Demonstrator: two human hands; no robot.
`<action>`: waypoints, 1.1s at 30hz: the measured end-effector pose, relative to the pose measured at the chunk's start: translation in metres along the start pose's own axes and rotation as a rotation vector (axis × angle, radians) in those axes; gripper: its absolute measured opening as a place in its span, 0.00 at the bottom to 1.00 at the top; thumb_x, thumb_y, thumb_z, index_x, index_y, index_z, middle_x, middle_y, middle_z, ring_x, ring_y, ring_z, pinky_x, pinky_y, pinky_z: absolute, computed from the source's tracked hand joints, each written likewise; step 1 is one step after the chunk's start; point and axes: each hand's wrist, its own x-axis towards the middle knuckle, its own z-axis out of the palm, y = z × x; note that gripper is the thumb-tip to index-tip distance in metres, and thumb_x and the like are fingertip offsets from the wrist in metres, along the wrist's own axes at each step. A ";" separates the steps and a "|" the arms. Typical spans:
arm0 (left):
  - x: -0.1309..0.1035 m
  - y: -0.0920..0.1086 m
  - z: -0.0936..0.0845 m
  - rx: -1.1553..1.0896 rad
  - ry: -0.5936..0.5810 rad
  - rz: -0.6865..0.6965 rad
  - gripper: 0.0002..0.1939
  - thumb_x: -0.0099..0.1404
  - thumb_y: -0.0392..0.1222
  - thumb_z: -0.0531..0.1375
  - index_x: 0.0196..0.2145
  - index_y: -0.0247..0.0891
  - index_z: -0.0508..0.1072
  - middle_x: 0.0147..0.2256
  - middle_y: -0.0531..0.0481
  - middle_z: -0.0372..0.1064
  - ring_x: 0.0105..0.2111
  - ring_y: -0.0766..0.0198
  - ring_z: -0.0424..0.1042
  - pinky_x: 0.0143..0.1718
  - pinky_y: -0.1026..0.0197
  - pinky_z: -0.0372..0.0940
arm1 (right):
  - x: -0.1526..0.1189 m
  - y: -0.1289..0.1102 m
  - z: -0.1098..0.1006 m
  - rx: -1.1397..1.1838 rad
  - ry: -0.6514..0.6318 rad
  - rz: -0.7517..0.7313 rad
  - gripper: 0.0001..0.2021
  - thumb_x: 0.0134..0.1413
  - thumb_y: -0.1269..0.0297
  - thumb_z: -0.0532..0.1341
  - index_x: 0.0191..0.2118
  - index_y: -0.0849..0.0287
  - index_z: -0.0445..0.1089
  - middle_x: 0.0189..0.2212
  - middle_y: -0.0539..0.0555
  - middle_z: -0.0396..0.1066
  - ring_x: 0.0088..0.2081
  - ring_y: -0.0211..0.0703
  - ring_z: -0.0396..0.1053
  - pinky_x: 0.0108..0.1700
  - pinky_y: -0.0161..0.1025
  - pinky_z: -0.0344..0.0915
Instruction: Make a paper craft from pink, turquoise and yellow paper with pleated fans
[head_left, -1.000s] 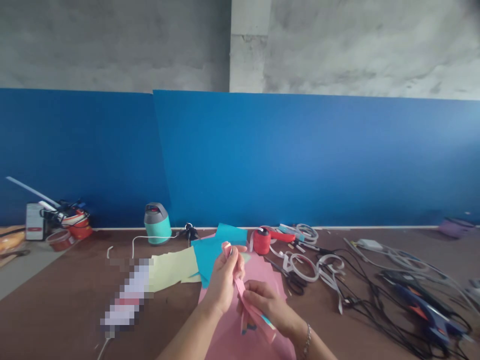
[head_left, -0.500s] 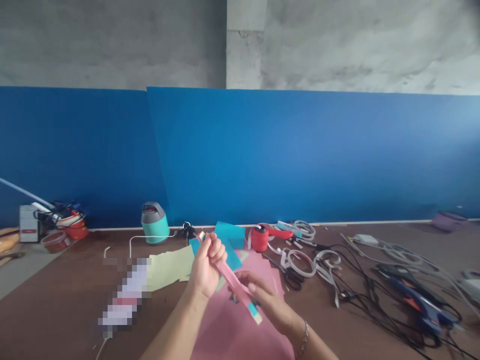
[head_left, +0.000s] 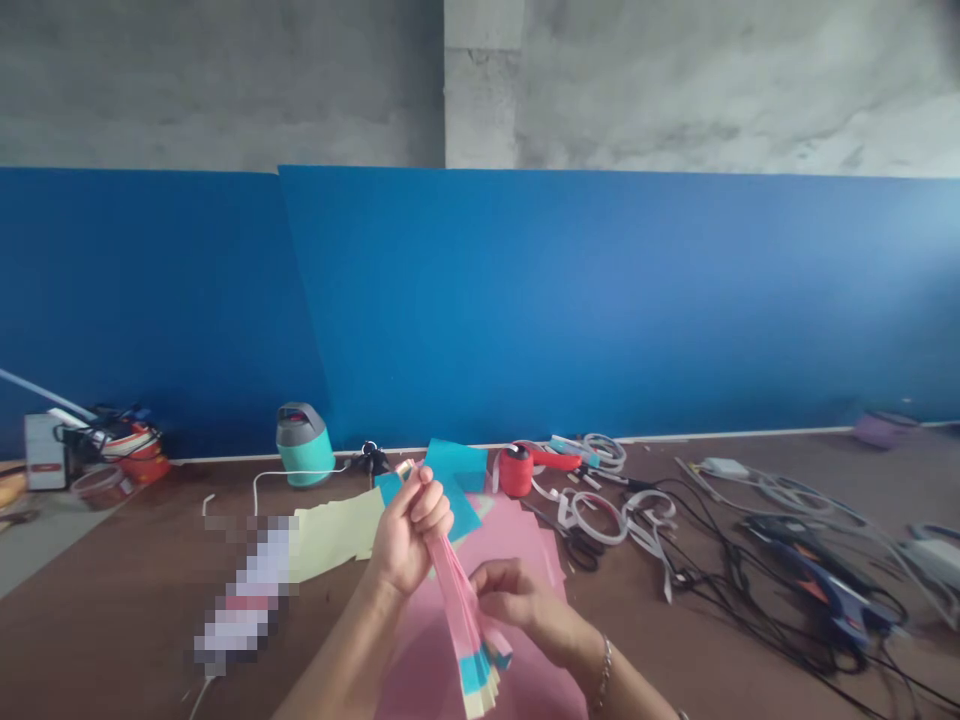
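Observation:
My left hand [head_left: 415, 527] is closed in a fist around the upper part of a pleated paper fan [head_left: 459, 610], pink with blue and cream bands at its lower end. Its folds are partly spread below the fist, and a small tip sticks out above. My right hand [head_left: 521, 607] pinches the right-hand pleats with thumb and forefinger. Pink paper sheets [head_left: 532, 550] lie on the table beneath both hands. Blue sheets [head_left: 457, 465] are behind the left hand, and pale yellow sheets [head_left: 337, 532] lie to its left.
Black-handled scissors [head_left: 581, 545], a red roll [head_left: 516, 470] and white coiled strips [head_left: 600, 515] lie to the right. Farther right are black cables and a blue glue gun [head_left: 825, 590]. At the back left stands a teal container [head_left: 306, 450]; a blurred-out object [head_left: 251, 590] lies nearer.
The folded strip, narrow before, has fanned out at its lower end, showing several pleats. My right hand has shifted from lying along the strip to pinching its right side.

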 end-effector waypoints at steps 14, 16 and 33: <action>0.005 -0.005 -0.009 -0.044 0.066 -0.003 0.06 0.63 0.36 0.59 0.29 0.33 0.67 0.15 0.64 0.39 0.13 0.77 0.43 0.15 0.69 0.39 | 0.006 0.012 0.004 -0.132 0.032 0.022 0.14 0.41 0.60 0.68 0.31 0.63 0.66 0.21 0.48 0.67 0.21 0.32 0.62 0.23 0.30 0.57; 0.006 -0.003 -0.011 -0.083 0.076 0.008 0.06 0.64 0.35 0.57 0.29 0.33 0.67 0.15 0.63 0.40 0.13 0.77 0.44 0.14 0.70 0.40 | 0.006 0.012 0.006 -0.170 0.039 -0.005 0.16 0.41 0.58 0.68 0.32 0.63 0.66 0.25 0.50 0.68 0.25 0.33 0.64 0.26 0.30 0.58; 0.014 0.018 -0.028 -0.144 0.260 0.170 0.16 0.71 0.35 0.45 0.28 0.34 0.67 0.13 0.62 0.47 0.11 0.76 0.47 0.13 0.71 0.43 | 0.005 0.000 0.014 -0.038 0.063 -0.080 0.17 0.44 0.53 0.66 0.29 0.64 0.69 0.23 0.55 0.73 0.27 0.42 0.72 0.32 0.38 0.65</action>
